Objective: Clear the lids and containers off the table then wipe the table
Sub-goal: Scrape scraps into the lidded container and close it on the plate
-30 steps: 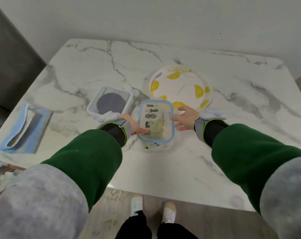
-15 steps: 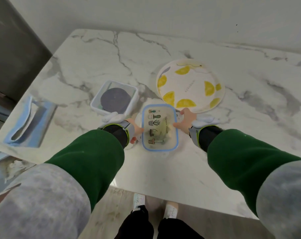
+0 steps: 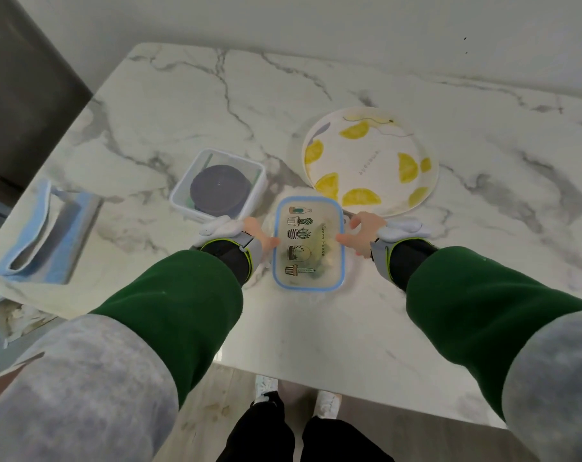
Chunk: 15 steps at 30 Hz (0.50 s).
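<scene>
If lifted carelessly from here, could go wrong in a few ways. Far left, at the edge of the counter (image 3: pixel 316 328): folded blue cloth (image 3: pixel 46 235), well apart, no risk. Next: open square tub (image 3: pixel 177 198) with dark round lid (image 3: pixel 217 186) inside, just beside left hand (image 3: pixel 259 238); could get knocked on the lift. Left hand: thumb against left rim of lidded box (image 3: pixel 309 243), fingers hidden. Seems to rest on counter, between both hands. Right hand (image 3: pixel 361 233): thumb on right rim, fingers curled at far corner, near lemon plate (image 3: pixel 369 158); may clip it. Gripped by lid alone, could pop open and spill.
</scene>
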Available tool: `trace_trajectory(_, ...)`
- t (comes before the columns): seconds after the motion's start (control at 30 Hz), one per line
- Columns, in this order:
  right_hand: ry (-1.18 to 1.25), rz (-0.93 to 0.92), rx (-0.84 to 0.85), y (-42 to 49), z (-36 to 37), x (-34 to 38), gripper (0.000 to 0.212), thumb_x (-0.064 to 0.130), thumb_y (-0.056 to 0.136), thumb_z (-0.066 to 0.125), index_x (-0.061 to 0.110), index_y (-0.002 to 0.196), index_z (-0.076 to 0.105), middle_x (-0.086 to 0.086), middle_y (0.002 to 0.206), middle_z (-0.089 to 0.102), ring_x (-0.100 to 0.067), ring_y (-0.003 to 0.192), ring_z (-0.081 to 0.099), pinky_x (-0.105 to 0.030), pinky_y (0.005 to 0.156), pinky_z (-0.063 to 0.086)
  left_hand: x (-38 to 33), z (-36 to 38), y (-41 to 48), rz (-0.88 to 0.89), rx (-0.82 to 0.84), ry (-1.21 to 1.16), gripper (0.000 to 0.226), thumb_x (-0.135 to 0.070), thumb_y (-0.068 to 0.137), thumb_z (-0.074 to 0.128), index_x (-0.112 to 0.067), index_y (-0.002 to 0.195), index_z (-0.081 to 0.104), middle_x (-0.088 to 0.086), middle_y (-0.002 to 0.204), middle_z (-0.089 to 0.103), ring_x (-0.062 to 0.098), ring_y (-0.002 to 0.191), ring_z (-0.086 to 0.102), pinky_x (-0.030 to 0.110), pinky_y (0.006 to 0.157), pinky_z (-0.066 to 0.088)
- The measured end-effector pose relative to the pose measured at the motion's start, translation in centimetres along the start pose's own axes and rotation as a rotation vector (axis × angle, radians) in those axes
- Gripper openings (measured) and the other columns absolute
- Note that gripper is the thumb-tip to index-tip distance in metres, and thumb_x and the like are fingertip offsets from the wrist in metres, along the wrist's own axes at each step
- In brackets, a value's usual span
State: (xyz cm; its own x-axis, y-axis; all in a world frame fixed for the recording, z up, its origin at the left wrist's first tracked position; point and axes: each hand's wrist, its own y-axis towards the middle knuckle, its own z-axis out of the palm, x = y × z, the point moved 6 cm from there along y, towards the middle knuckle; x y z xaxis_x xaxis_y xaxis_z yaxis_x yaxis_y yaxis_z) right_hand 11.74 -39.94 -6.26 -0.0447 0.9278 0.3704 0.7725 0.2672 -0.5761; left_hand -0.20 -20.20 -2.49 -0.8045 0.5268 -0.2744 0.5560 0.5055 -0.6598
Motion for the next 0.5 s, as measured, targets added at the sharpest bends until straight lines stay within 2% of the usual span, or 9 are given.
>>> trace_trajectory(0.1, 0.062, 0.015, -0.004, -0.5, -0.5, 0.3, 0.05, 0.043, 0.084, 0.062, 0.012, 0.12, 0.047, -0.006, 0.088, 0.056, -0.027, 0.079, 0.057, -0.031, 0.066, 0.044, -0.2, 0.0, 0.5, 0.023, -0.004, -0.091, 0.032, -0.031, 0.088, 0.063, -0.002, 0.074, 0.063, 0.018, 0.094, 0.074, 0.033, 0.094, 0.071, 0.04, 0.091, 0.055)
trace_trajectory(0.23, 0.116, 0.027, 0.024, -1.3, -0.7, 0.6, 0.044, 0.035, 0.088, 0.06, 0.009, 0.121, 0.048, -0.009, 0.087, 0.053, -0.024, 0.073, 0.048, -0.026, 0.055, 0.036, -0.4, 0.0, 0.6, 0.008, 0.006, -0.107, 0.029, -0.03, 0.088, 0.063, -0.004, 0.079, 0.057, 0.012, 0.082, 0.066, 0.027, 0.076, 0.064, 0.037, 0.086, 0.057)
trace_trajectory(0.37, 0.273, 0.084, 0.045, -2.0, -0.7, 0.9, 0.038, 0.023, 0.091, 0.059, 0.007, 0.123, 0.048, -0.013, 0.082, 0.059, -0.025, 0.064, 0.055, -0.03, 0.061, 0.047, -0.5, 0.1, 0.6, -0.036, 0.037, -0.149, 0.032, -0.024, 0.09, 0.063, -0.007, 0.066, 0.05, 0.008, 0.068, 0.061, 0.025, 0.066, 0.062, 0.035, 0.085, 0.058)
trace_trajectory(0.43, 0.438, 0.127, 0.083, -2.2, -0.4, 1.1, 0.036, 0.012, 0.092, 0.058, 0.004, 0.127, 0.049, -0.021, 0.103, 0.064, -0.034, 0.084, 0.066, -0.037, 0.072, 0.056, -0.6, 0.4, 0.8, -0.031, 0.043, -0.129, 0.031, -0.024, 0.09, 0.061, -0.006, 0.066, 0.051, 0.006, 0.065, 0.06, 0.021, 0.058, 0.059, 0.033, 0.083, 0.058)
trace_trajectory(0.47, 0.471, 0.136, 0.09, -2.3, -0.2, 1.2, 0.036, 0.009, 0.093, 0.057, 0.003, 0.127, 0.049, -0.025, 0.113, 0.063, -0.036, 0.097, 0.066, -0.04, 0.081, 0.056, -0.7, 0.5, 0.8, -0.026, 0.059, -0.142, 0.027, -0.023, 0.09, 0.061, -0.004, 0.072, 0.056, 0.008, 0.071, 0.063, 0.022, 0.063, 0.062, 0.035, 0.086, 0.058)
trace_trajectory(0.5, 0.462, 0.133, 0.094, -2.4, -0.2, 1.3, 0.036, 0.009, 0.093, 0.057, 0.003, 0.127, 0.049, -0.026, 0.116, 0.062, -0.036, 0.101, 0.065, -0.04, 0.086, 0.054, -0.6, 0.5, 0.8, -0.019, 0.066, -0.133, 0.024, -0.025, 0.089, 0.061, -0.001, 0.083, 0.062, 0.012, 0.083, 0.067, 0.025, 0.075, 0.067, 0.038, 0.089, 0.057)
